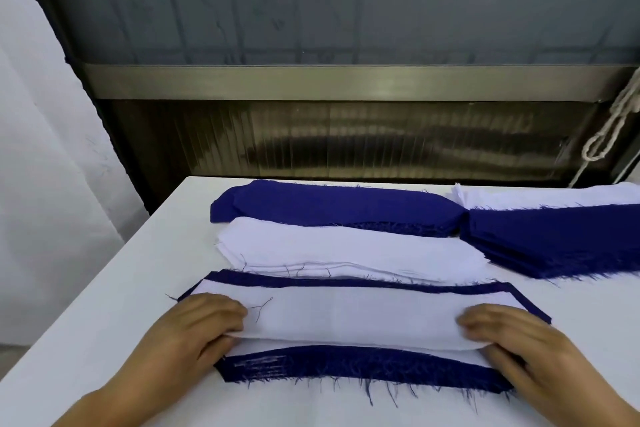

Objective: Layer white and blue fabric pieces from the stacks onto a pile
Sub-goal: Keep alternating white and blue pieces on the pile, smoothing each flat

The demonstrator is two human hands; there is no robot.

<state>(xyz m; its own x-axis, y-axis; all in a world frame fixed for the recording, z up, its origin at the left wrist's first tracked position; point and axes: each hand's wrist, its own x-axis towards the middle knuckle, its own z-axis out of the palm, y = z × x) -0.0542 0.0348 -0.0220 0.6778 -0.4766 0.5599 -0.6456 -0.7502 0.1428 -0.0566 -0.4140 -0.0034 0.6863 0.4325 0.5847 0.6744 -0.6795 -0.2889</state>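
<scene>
L hand [204, 326] & R hand [519, 340], fingers pinching white piece [346, 319] ends, over blue-white pile [363, 369].

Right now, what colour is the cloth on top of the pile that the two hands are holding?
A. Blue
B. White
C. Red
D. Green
B. The top piece of the pile is white cloth, held at its ends by the left hand and the right hand, with blue cloth showing only round its edges underneath.
</scene>
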